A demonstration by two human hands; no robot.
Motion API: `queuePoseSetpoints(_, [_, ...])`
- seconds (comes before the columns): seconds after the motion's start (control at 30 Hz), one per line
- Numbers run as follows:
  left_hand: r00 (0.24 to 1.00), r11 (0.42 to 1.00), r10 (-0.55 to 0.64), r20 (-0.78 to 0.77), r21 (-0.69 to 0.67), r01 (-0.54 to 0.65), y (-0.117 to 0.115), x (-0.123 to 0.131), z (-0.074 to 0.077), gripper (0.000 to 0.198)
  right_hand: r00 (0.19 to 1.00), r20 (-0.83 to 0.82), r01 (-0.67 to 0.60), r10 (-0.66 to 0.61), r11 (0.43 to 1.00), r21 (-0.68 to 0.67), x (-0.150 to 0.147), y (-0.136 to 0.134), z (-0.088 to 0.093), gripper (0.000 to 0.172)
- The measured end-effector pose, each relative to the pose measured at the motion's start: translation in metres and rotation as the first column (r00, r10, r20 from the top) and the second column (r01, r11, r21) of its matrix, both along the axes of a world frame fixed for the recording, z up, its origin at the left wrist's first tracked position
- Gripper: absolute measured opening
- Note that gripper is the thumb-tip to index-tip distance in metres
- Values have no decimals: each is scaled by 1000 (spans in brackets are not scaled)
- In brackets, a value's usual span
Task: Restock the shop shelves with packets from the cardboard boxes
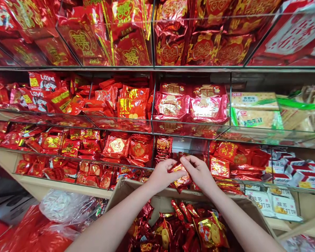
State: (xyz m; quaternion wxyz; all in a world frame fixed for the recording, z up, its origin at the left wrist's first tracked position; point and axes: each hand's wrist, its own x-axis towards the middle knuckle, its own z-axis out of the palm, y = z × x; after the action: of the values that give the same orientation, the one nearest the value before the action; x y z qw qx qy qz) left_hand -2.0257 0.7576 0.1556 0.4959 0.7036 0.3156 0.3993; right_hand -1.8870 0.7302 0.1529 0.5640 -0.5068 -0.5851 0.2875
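My left hand [162, 176] and my right hand [201, 173] meet in front of the shelf's lower compartment, both closed on a red and gold biscuit packet [180, 175]. The fingers cover part of the packet, and I cannot tell if more than one is held. Just behind, a stack of red packets [164, 145] stands at the left side of that compartment. Below my hands is an open cardboard box [252, 206] with many loose red packets in it. One packet with round biscuits printed on it [212, 231] lies on top at the right.
Clear plastic dividers and front panels [191, 126] split the shelves into bins of wrapped snacks. Green and white cracker packs [254, 108] sit at the right, white packs [283, 203] at the lower right. Red plastic bags [42, 231] and a clear bag [57, 206] lie at the lower left.
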Motion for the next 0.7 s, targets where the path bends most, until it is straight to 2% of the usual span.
queuePoseSetpoints(0.1, [983, 973, 184, -20, -140, -185, 4, 2, -2, 36, 993, 62, 100, -104, 992, 75, 0, 7, -3, 35])
queuePoseSetpoints(0.13, [971, 960, 235, -52, -147, -240, 5, 3, -3, 38, 987, 67, 141, -147, 986, 86, -1, 8, -5, 34])
queuePoseSetpoints(0.17, [958, 953, 273, -88, -113, -282, 6, 3, -3, 39, 981, 80, 171, -178, 981, 93, -3, 8, -6, 34])
queuePoseSetpoints(0.23, [921, 932, 363, -141, 41, -361, 8, 3, -3, 40, 969, 104, 214, -224, 972, 99, -5, 6, -8, 34])
queuePoseSetpoints(0.33, [870, 875, 470, -152, 208, -436, 8, 3, -2, 38, 953, 133, 260, -271, 961, 98, -6, 1, -8, 35])
queuePoseSetpoints(0.5, [886, 879, 452, -101, 220, -423, 5, 3, -2, 38, 942, 114, 311, -317, 948, 63, -8, -2, -10, 39])
queuePoseSetpoints(0.7, [933, 929, 358, -33, 111, -353, 4, 2, -6, 38, 966, -33, 254, -255, 967, -32, -7, 3, -20, 40])
